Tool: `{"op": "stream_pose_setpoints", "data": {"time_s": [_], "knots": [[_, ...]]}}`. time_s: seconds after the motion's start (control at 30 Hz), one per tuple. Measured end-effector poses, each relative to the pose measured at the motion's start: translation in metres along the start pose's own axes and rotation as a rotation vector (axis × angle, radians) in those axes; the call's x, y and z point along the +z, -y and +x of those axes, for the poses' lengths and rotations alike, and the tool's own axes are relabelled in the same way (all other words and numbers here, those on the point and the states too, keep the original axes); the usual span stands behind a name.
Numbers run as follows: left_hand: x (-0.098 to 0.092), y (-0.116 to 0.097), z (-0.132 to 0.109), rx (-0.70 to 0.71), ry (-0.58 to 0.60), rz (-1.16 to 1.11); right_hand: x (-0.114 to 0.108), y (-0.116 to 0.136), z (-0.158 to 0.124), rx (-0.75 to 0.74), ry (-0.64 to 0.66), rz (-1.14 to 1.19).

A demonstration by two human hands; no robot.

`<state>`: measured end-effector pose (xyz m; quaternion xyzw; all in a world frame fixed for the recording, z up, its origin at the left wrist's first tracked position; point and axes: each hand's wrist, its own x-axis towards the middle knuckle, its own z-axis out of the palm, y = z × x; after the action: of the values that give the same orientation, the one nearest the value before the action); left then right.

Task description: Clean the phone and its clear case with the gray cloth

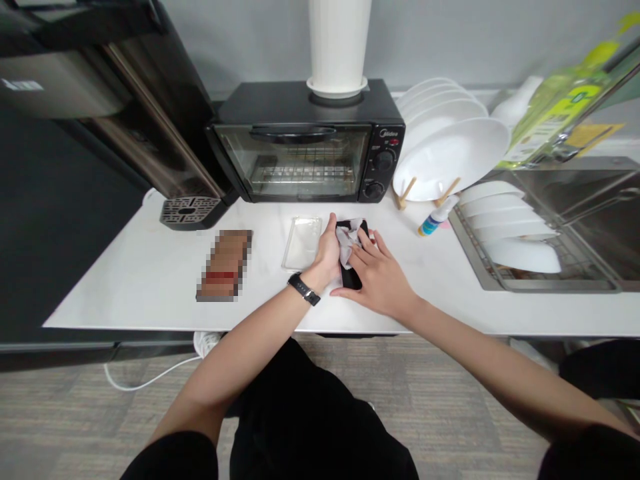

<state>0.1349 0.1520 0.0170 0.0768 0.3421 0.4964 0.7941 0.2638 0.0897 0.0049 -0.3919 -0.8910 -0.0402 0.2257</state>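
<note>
My left hand (327, 257) grips a dark smartphone (351, 279) by its left side, just above the counter. A crumpled white tissue (345, 241) lies against the phone's upper face. With bent fingertips my right hand (376, 280) presses the tissue onto the phone, its thumb stretched out below. Left of the phone, a clear phone case (303, 245) lies flat on the white counter (273, 293). Farther right stands a small spray bottle (438, 216) with a blue and yellow label.
Behind the hands is a black toaster oven (305, 160) carrying a white pot (340, 47). A pixelated flat object (225, 267) lies left, near a drinks machine (150, 120). White plates (450, 150) stand in a wooden rack, beside a sink (590, 200) with bowls (520, 227).
</note>
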Motion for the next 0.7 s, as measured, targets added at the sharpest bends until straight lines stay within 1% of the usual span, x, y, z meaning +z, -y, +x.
{"op": "stream_pose_setpoints", "data": {"time_s": [0.1, 0.2, 0.3, 0.37, 0.43, 0.5, 0.6, 0.7], "knots": [[0.000, -0.003, -0.003, 0.013, 0.039, 0.057, -0.004, 0.011, -0.020, -0.029, 0.020, -0.039], [0.000, -0.006, -0.005, 0.046, 0.019, 0.133, -0.009, 0.021, -0.044, -0.043, 0.062, -0.071], [0.002, -0.007, -0.006, 0.037, 0.013, 0.164, -0.013, 0.024, -0.063, 0.035, 0.085, -0.068], [0.003, -0.008, -0.007, 0.021, 0.013, 0.158, -0.013, 0.021, -0.070, 0.104, 0.074, -0.060], [0.003, -0.007, -0.007, -0.005, 0.019, 0.149, -0.013, 0.014, -0.070, 0.153, 0.050, -0.070], [0.003, -0.007, -0.006, -0.030, 0.028, 0.138, -0.011, 0.004, -0.064, 0.178, 0.017, -0.092], [0.002, -0.008, -0.003, -0.031, 0.018, 0.116, -0.007, -0.007, -0.050, 0.181, -0.008, -0.124], [0.001, -0.008, 0.001, -0.022, 0.013, 0.109, -0.004, -0.011, -0.038, 0.168, -0.004, -0.138]]}}
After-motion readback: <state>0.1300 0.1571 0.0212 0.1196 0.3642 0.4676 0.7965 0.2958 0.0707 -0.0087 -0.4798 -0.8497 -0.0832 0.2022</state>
